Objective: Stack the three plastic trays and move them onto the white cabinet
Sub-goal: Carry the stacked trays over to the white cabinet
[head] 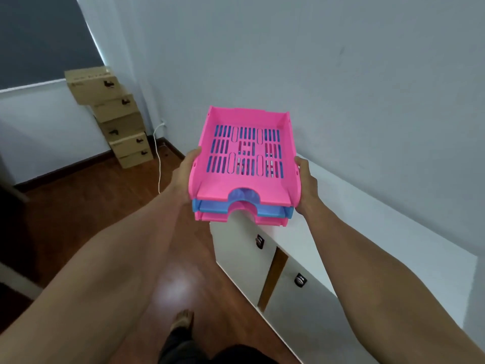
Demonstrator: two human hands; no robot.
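Three plastic trays form one stack in the air: a pink tray [244, 151] on top, a blue tray [265, 209] in the middle and another pink tray [262, 220] at the bottom. My left hand [186, 174] grips the stack's left side. My right hand [306, 185] grips its right side. The stack hovers over the left end of the white cabinet [354, 214], which runs along the wall. Whether the bottom tray touches the cabinet top is hidden.
Several cardboard boxes [115, 116] are piled in the far corner, with a white cable [158, 158] hanging beside them. The cabinet's doors carry dark handles [299, 279]. Wooden floor [86, 206] lies to the left, and my foot [181, 320] stands below.
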